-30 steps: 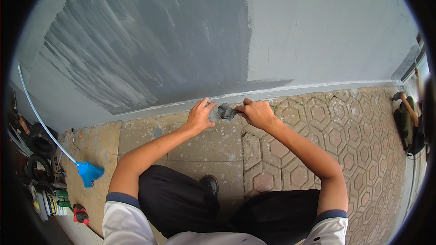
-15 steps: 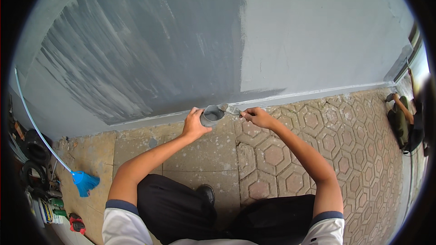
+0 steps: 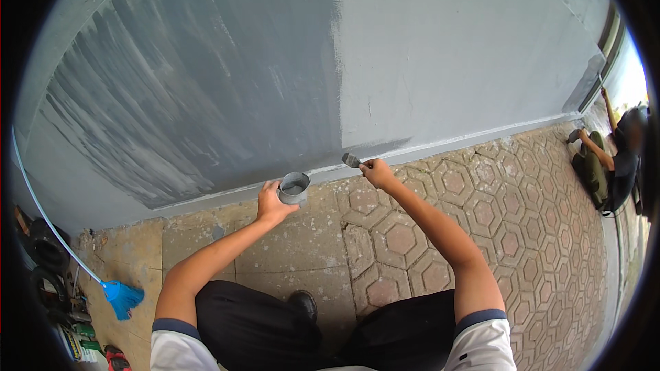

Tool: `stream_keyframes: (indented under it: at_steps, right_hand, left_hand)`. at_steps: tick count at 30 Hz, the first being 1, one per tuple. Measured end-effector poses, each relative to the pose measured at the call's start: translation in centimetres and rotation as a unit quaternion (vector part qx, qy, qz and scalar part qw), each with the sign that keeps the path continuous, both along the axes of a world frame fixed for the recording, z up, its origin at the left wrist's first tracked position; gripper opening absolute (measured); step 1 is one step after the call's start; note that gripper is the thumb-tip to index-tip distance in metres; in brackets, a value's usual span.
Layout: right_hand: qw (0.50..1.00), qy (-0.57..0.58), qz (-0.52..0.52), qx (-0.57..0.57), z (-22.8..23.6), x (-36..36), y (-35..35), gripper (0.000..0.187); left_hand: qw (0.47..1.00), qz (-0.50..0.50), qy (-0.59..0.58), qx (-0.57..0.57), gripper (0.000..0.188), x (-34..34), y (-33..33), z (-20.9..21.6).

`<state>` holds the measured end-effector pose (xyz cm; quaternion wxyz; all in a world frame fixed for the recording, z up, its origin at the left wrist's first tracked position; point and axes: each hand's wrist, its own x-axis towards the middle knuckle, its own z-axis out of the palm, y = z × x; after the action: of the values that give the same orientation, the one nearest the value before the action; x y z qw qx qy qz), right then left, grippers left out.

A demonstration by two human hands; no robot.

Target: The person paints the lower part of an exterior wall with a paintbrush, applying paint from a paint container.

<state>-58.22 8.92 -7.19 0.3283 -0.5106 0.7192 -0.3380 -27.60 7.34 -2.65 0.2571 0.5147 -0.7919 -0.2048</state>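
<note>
My left hand [image 3: 272, 205] is wrapped round a small grey paint cup [image 3: 294, 197], with grey paint inside. The fingers of my right hand [image 3: 377, 174] close on the handle of a paintbrush [image 3: 351, 160], whose paint-coated head points up and left, apart from the cup. Behind the brush head is the foot of the wall, where I cannot tell whether the bristles touch. Dark grey paint [image 3: 261, 89] covers the wall's left part, streaky at its far left. Lighter grey wall [image 3: 454, 55] lies to the right of a fairly straight upright border.
Hexagon-patterned paving [image 3: 481, 213] lies right, plain concrete slabs [image 3: 289, 247] left. A blue broom [image 3: 122, 297] leans at the left, near tyres [image 3: 48, 246] and containers [image 3: 86, 343]. At the far right another person [image 3: 605, 165] crouches by the wall, one arm raised.
The brush has moved away from the cup's rim, up towards the foot of the wall. The gap between my hands has widened, and the view has shifted to the right.
</note>
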Motion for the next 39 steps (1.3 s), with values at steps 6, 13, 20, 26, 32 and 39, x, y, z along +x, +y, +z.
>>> stream_keyframes:
  at_steps: [6,13,20,26,32,39]
  right_hand:
    - [0.972,-0.199,-0.123,0.022,0.3,-0.2,-1.9,0.032]
    - [0.946,-0.284,-0.079,-0.133,16.6,1.5,-1.2,0.033]
    - [0.904,-0.108,-0.086,-0.406,19.8,5.3,-2.1,0.034]
    - [0.952,-0.035,-0.147,-0.266,4.3,4.4,-2.9,0.037]
    - [0.992,-0.005,-0.123,-0.013,-8.4,3.5,1.3,0.039]
    - [0.972,-0.110,-0.188,0.085,-7.8,2.2,-3.1,0.037]
  left_hand:
    - [0.999,0.012,-0.027,0.038,0.074,0.5,0.6,0.2]
    - [0.999,0.036,-0.032,0.004,0.068,2.5,-0.2,-0.6]
    - [0.999,0.017,-0.028,0.012,0.067,1.6,-0.5,-1.4]
    - [1.000,0.007,-0.015,0.022,0.066,0.8,0.4,-1.0]
    - [0.999,0.029,-0.004,0.017,0.066,2.0,0.0,-0.5]
    - [1.000,0.014,0.005,0.011,0.066,2.0,0.0,-0.5]
